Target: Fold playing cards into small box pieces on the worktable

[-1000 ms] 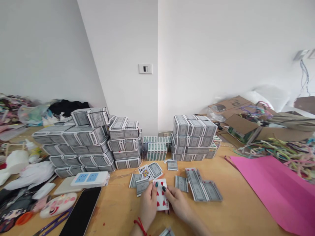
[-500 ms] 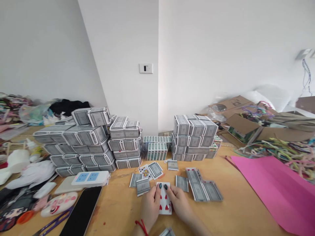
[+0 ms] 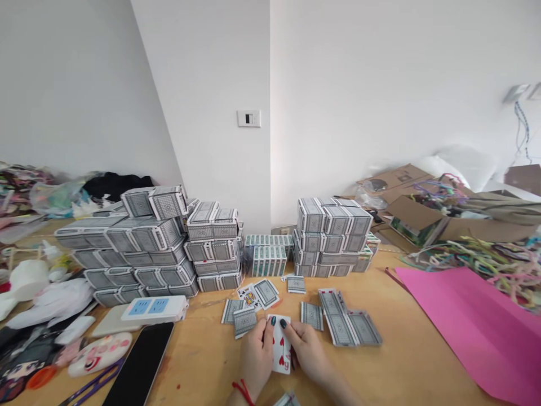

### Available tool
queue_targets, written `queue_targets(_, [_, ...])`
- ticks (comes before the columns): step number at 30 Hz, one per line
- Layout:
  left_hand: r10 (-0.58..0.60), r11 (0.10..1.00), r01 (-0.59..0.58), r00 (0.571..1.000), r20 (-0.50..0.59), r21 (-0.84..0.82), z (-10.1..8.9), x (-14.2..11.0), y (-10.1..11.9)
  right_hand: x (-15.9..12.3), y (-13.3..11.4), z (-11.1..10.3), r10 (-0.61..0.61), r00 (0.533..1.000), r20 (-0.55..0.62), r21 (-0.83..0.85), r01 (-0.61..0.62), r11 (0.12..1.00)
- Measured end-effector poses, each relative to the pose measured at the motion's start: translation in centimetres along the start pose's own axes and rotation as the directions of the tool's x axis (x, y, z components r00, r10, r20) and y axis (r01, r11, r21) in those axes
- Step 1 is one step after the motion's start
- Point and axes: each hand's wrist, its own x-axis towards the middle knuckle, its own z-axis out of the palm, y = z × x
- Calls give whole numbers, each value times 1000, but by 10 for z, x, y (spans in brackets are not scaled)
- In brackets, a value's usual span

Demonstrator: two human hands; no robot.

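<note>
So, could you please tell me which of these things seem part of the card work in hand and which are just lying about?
Likely part of it:
heart card, held by left hand and right hand
loose cards on the table
stacked card blocks

Likely just lying about:
phone
power strip
pink sheet
open cardboard box

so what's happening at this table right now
A person holds a playing card with red hearts between the left hand and the right hand, thumbs near its top edge. Folded card pieces lie nearby on the table. Behind stand stacks of card-built blocks, and a pink sheet lies to the right.
</note>
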Motion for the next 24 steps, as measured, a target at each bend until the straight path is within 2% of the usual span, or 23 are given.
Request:
queue_targets(3, [0,999,0,1000,13,42,0,1,-1,0,1,1,-23,998,-51,-41,21,999])
queue_targets(10, [-30,999,30,999,-10,24,-1,2,0,1,-5,-1,-46,997,56,85,41,996])
queue_targets(14, [-72,996,73,997,26,-43,-1,2,-2,3,-1,-2,-26,1000,-3,30,26,999])
queue_targets(18, [-65,993,72,994,83,-95,-3,1,0,4,4,-2,-32,999,-37,-1,32,1000])
queue_targets(22, [-47,998,50,995,92,-31,-4,1,2,3,4,-2,-50,998,-25,1,50,999])
queue_targets(24, [-32,999,31,994,102,4,-4,2,2,2,3,-2,-19,1000,-9,1,19,1000])
